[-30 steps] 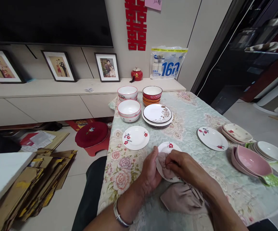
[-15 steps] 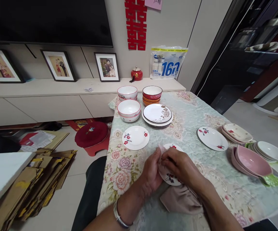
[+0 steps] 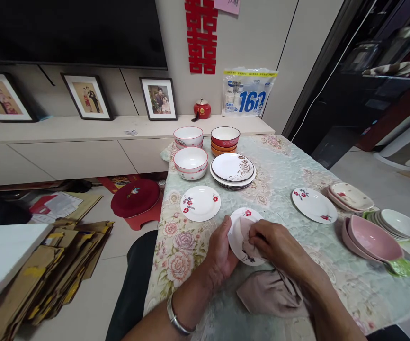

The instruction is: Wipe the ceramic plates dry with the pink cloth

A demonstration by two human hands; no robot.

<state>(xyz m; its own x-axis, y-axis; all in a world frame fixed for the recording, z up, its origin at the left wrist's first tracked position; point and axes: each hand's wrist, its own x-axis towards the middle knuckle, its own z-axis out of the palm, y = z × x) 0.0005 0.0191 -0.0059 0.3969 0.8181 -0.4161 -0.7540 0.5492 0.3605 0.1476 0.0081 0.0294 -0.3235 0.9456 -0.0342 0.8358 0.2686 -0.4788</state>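
Plate point(image 3: 236, 237): tilted, under the right fingers; apparently being wiped.
Left hand point(image 3: 222, 248): curled closed round the plate's left edge.
Right hand point(image 3: 274, 241): fingers pinched on cloth point(image 3: 248, 240) against the plate.
Next stroke: probably calls for steady left fingers.
Tablecloth point(image 3: 183, 265): flowered, below both hands.
Room: cabinet point(image 3: 148, 136) beyond the fingers.
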